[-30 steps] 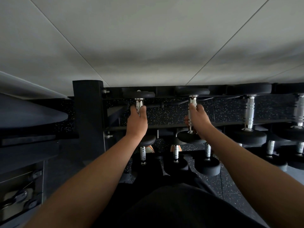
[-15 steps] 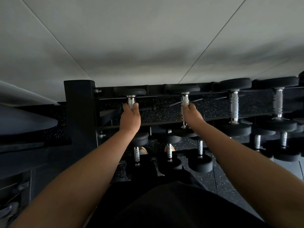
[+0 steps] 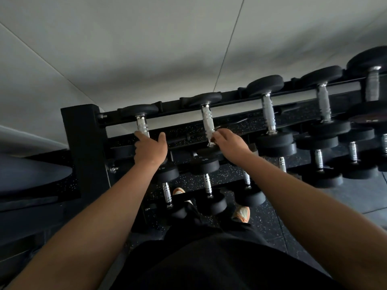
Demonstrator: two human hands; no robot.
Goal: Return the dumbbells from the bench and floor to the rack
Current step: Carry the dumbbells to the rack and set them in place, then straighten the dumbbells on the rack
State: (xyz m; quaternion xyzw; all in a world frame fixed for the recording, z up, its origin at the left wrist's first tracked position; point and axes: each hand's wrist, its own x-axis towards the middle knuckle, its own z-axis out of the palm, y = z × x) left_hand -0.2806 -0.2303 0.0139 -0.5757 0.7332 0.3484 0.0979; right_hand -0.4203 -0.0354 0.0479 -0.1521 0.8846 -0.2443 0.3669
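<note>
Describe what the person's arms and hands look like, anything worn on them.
Both forearms are bare to the bottom edge of the frame: no sleeves, gloves, watch or wristband visible. The left hand and right hand show no rings that can be made out. Dark clothing covers the torso; the shoes are orange and white.

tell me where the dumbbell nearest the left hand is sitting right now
In the head view, that dumbbell lies on the top tier of the rack, in the leftmost slot beside the end post, with the opened left hand at the near end of its handle.
</note>
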